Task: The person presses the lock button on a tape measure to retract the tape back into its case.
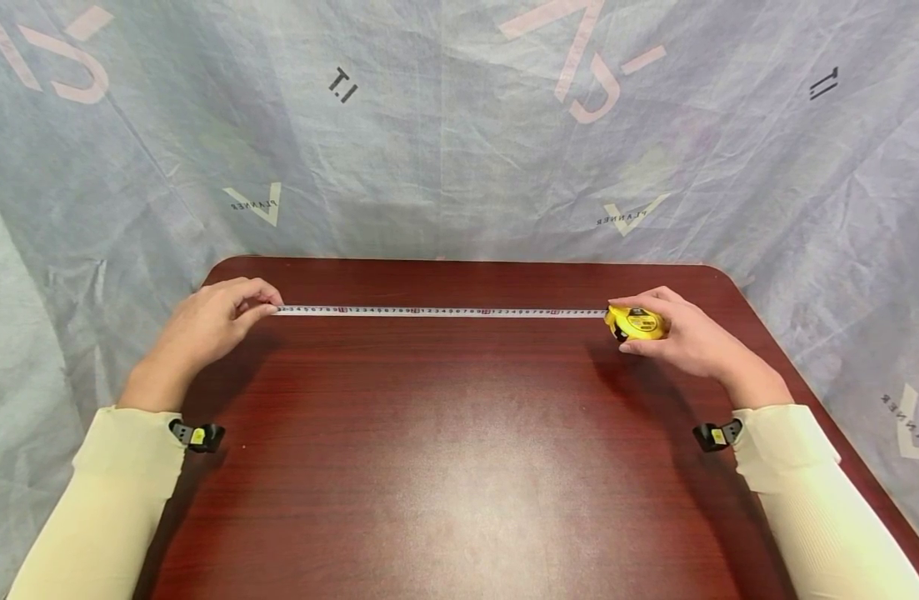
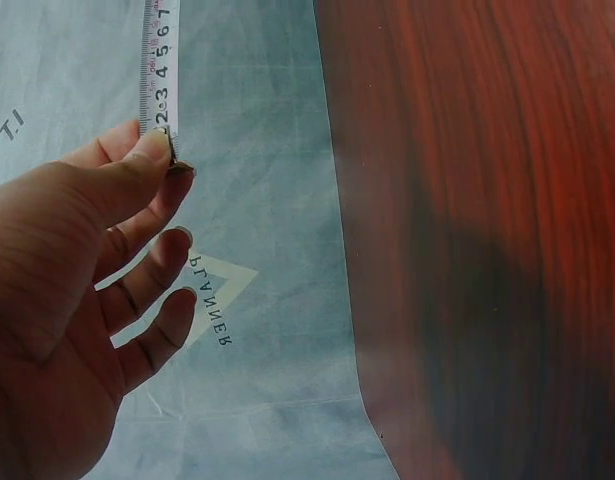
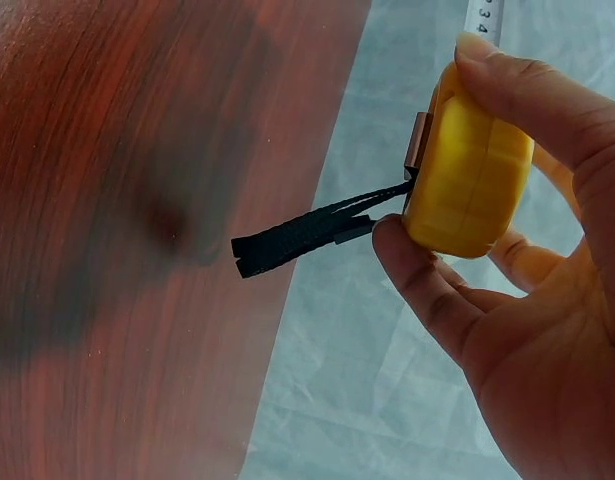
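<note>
A white tape blade (image 1: 444, 312) with black and red numbers stretches straight between the two hands in the head view. My left hand (image 1: 215, 321) pinches its end between thumb and forefinger; in the left wrist view the blade (image 2: 160, 70) runs up from the thumb, the other fingers of the hand (image 2: 97, 250) loosely bent. My right hand (image 1: 687, 333) grips the yellow tape measure case (image 1: 642, 323). The right wrist view shows the case (image 3: 472, 170) between thumb and fingers of the hand (image 3: 547, 300), with a black strap (image 3: 307, 235) hanging from it.
The dark red wooden table (image 1: 429, 433) has rounded far corners. Behind and beside it hangs a grey, wrinkled sheet (image 1: 444, 150) with printed letters. Both hands cast shadows on the tabletop. Each cream sleeve has a small black device at the cuff.
</note>
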Available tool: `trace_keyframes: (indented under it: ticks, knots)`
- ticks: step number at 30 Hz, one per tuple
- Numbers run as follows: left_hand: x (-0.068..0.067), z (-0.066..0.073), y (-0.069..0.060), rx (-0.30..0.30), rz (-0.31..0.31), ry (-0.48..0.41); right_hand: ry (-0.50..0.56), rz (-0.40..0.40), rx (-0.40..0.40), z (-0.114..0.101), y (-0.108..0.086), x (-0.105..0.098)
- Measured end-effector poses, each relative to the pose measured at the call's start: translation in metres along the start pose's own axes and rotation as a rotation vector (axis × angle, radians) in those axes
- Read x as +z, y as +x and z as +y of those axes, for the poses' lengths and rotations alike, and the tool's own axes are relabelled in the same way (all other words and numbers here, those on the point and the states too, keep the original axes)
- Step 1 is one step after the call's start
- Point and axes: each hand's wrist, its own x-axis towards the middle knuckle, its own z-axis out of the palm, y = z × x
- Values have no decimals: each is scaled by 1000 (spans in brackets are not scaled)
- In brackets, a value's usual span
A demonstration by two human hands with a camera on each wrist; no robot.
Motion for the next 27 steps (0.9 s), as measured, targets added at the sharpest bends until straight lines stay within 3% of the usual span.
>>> trace_keyframes:
  ticks: [27]
  knots:
    - [3,5,1,3,-9,-21,15,-1,8,-8,5,4]
